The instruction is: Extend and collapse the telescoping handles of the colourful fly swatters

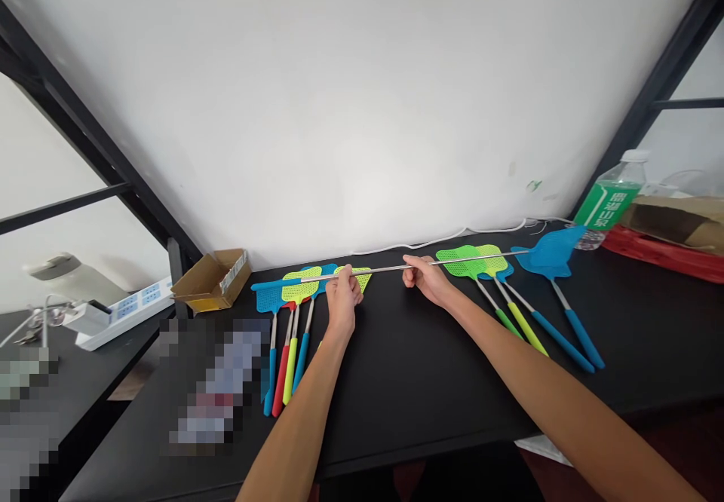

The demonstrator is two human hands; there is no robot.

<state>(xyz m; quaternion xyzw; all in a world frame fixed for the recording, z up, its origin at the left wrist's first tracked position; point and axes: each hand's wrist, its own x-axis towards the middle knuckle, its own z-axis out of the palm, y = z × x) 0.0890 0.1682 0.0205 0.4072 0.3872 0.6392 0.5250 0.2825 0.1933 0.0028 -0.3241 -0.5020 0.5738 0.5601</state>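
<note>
A blue fly swatter (pixel 548 252) with a long, thin metal shaft is held sideways above the table, its head to the right and its blue handle to the left. My left hand (pixel 342 298) is closed round the shaft close to the handle. Farther right, my right hand (pixel 425 277) pinches the same shaft between thumb and fingers. Left of my left hand lie several swatters, among them a yellow-green swatter (pixel 290 366) and a red swatter (pixel 281 381). On the right lie a green swatter (pixel 461 261) and several more in yellow-green and blue.
A small open cardboard box (pixel 212 283) stands at the back left, near a white power strip (pixel 127 310). At the right back stand a bottle with a green label (pixel 611 197) and a red bag (pixel 656 253). A white cable (pixel 441 242) runs along the wall.
</note>
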